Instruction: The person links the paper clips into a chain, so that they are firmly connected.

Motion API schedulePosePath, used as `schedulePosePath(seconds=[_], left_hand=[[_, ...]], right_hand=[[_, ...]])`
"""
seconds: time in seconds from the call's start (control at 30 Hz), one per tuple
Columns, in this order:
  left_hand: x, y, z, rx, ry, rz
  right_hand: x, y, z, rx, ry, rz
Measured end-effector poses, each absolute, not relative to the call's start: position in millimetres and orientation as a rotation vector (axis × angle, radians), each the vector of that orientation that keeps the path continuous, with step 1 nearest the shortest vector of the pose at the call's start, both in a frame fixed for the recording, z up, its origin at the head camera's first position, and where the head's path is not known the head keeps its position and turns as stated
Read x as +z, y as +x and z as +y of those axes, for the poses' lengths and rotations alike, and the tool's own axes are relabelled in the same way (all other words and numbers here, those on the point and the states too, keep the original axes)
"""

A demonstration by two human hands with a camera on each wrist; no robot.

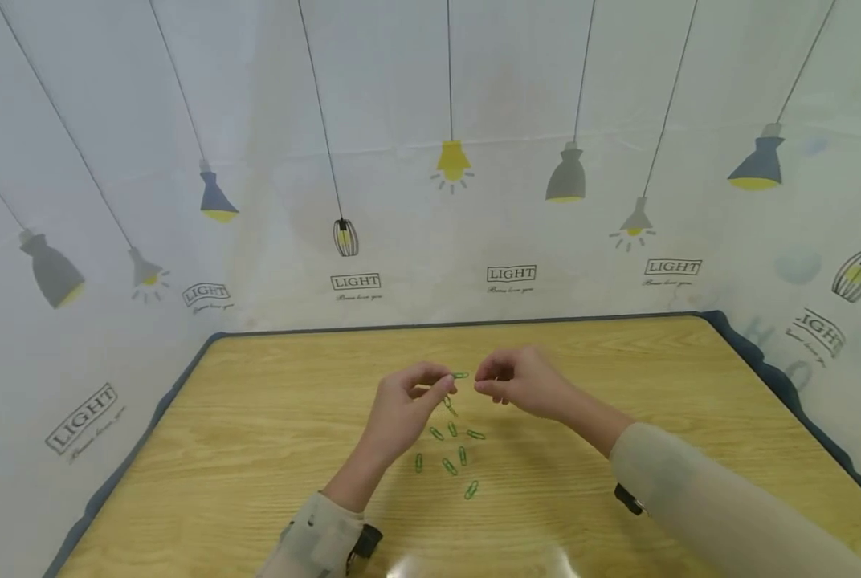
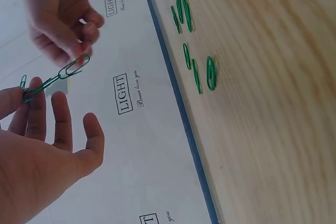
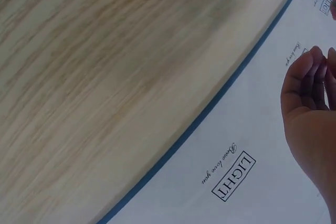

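Observation:
My left hand [image 1: 409, 401] pinches linked green paper clips between thumb and fingertips above the table. In the head view, one paper clip [image 1: 460, 375] sticks out sideways toward my right hand, while another [image 1: 450, 408] hangs below the fingers. The left wrist view shows the hanging chain [image 2: 65, 72] overlapping my right fingertips. My right hand [image 1: 520, 381] is raised a short gap from the sideways clip, fingers loosely bent, with no clip visible in it. Below both hands, several loose green paper clips [image 1: 463, 456] are scattered on the table.
The wooden table [image 1: 257, 449] has a dark blue border [image 1: 459, 326] along its back and sides. White cloth [image 1: 401, 185] printed with lamps and LIGHT labels stands around it. Black straps [image 1: 364, 541] show at the sleeves.

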State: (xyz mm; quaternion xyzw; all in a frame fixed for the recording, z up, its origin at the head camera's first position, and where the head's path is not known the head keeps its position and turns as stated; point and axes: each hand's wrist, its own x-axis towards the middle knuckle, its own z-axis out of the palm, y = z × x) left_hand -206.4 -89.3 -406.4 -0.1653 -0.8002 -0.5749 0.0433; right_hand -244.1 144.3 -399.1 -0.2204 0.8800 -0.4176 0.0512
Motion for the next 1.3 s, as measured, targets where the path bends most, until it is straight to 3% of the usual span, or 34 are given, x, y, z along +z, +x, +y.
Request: schedulePosePath(seconds=[0.57, 1.3], left_hand=[[-409.7, -209.5, -92.2, -2.019, -0.514, -2.4], [-403.5, -205.3, -88.9, -1.977, -0.525, -2.438]], right_hand=[[-447.9, -256.4, 138.4, -1.057, -0.692, 2.449], [-454.4, -251.7, 138.3, -1.065, -0.571, 2.476]])
